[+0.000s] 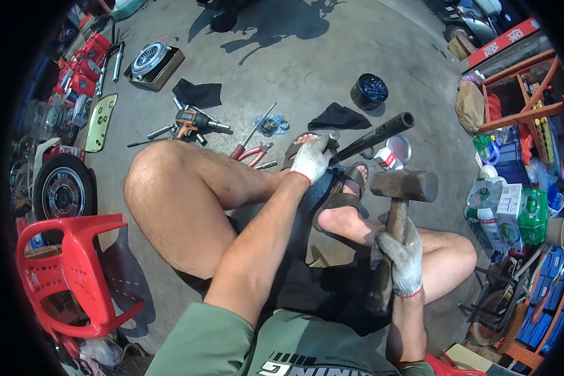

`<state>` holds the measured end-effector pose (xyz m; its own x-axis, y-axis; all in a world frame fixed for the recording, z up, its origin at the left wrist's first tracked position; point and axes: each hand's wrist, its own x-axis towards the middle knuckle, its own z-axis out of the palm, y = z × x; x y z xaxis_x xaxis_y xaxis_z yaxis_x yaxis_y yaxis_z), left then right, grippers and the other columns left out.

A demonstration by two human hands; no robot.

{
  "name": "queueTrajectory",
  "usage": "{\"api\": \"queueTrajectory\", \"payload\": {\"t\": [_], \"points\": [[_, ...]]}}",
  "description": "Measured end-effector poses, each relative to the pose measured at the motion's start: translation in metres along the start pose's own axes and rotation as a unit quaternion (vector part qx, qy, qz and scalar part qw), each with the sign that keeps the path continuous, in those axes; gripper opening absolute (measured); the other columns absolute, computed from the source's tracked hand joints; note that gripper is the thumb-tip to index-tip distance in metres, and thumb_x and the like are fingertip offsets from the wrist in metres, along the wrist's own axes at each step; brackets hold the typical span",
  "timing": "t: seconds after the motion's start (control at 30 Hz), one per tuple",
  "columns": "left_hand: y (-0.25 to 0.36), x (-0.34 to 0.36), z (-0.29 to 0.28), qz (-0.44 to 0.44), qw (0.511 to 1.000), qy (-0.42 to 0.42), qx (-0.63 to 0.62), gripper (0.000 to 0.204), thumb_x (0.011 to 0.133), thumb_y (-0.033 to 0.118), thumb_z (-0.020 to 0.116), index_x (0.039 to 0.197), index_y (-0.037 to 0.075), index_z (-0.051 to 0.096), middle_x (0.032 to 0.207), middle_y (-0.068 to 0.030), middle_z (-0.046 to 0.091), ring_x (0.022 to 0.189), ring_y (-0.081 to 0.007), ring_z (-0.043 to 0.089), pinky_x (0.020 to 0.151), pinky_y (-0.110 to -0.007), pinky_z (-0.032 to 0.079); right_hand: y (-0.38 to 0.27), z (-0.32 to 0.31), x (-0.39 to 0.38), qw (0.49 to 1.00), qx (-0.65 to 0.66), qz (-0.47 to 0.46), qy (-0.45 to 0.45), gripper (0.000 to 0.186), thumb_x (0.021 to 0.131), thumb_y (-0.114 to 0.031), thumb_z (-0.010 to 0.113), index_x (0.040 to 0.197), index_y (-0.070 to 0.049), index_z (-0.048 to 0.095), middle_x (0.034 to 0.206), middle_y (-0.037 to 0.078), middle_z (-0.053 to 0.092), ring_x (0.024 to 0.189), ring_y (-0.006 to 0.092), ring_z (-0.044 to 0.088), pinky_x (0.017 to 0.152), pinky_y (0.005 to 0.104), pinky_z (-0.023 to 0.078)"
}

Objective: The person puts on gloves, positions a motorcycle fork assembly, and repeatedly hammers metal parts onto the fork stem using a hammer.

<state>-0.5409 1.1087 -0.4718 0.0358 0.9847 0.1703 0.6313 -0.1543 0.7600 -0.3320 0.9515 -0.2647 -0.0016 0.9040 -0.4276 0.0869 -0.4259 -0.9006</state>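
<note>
My left hand [311, 160], in a white knit glove, is closed around a short metal rod [333, 139] between my sandalled feet. Most of the rod is hidden by the fingers. Right beside it a long dark metal tube [377, 136] slants up to the right, its hollow end showing. The tube's lower end is hidden at the glove. Over my right thigh, my gloved right hand [405, 258] grips the wooden handle of a sledgehammer [405, 186]. The heavy steel head is raised, to the right of the feet and apart from the rod and tube.
On the concrete floor ahead lie a cordless impact wrench [191, 125], pliers [254, 153], a screwdriver [252, 133], black cloths [338, 117] and a tub of dark grease [370, 91]. A red plastic chair [75, 269] and a wheel [62, 193] stand left. Bottles [534, 216] and shelving crowd the right.
</note>
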Motion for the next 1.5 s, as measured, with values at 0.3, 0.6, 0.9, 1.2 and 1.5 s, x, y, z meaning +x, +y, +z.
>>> {"api": "queueTrajectory", "payload": {"t": [0.3,0.6,0.9,1.2,1.5], "points": [[0.094,-0.092,0.025,0.044,0.992,-0.099,-0.068,0.034,0.087,0.011,0.066,0.120,0.008,0.065,0.112,-0.0174,0.066,0.113,-0.0383,0.059,0.094,-0.046,0.050,0.068,-0.015,0.051,0.980,-0.004,-0.126,0.152,0.030,0.091,-0.009,0.072,0.114,0.002,0.055,0.085,0.007,0.062,0.061,0.0116,0.058,0.048,0.0254,0.047],[0.101,-0.090,0.027,0.078,0.979,-0.186,-0.032,0.042,0.082,0.009,0.064,0.125,0.010,0.066,0.114,-0.0159,0.066,0.112,-0.0359,0.061,0.091,-0.045,0.053,0.074,-0.009,0.070,0.981,0.076,-0.072,0.165,0.028,0.088,-0.003,0.071,0.111,0.003,0.055,0.093,0.009,0.063,0.074,0.0135,0.061,0.064,0.0270,0.053],[0.117,-0.097,0.064,-0.243,0.965,0.016,-0.102,0.045,0.086,0.018,0.069,0.124,-0.002,0.059,0.112,-0.0238,0.064,0.106,-0.0396,0.062,0.094,-0.045,0.050,0.071,-0.006,0.094,0.970,0.025,-0.115,0.213,0.034,0.084,0.003,0.069,0.114,0.003,0.053,0.100,0.009,0.061,0.083,0.0139,0.061,0.073,0.0286,0.053],[0.124,-0.065,0.044,-0.480,0.285,-0.065,-0.827,0.036,0.104,0.018,0.052,0.137,0.004,0.057,0.130,-0.0122,0.066,0.119,-0.0208,0.063,0.105,-0.035,0.048,0.077,-0.001,0.109,0.957,-0.075,-0.156,0.234,0.035,0.082,-0.002,0.072,0.111,0.004,0.054,0.097,0.010,0.060,0.085,0.0157,0.059,0.076,0.0327,0.053],[0.080,-0.053,0.095,-0.416,0.390,0.008,-0.822,0.030,0.108,0.019,0.049,0.121,-0.001,0.067,0.116,-0.0121,0.071,0.109,-0.0238,0.066,0.098,-0.038,0.053,0.070,0.018,0.133,0.974,-0.006,-0.133,0.185,0.036,0.081,0.001,0.072,0.112,0.004,0.054,0.100,0.010,0.062,0.086,0.0141,0.061,0.075,0.0297,0.054]]}}
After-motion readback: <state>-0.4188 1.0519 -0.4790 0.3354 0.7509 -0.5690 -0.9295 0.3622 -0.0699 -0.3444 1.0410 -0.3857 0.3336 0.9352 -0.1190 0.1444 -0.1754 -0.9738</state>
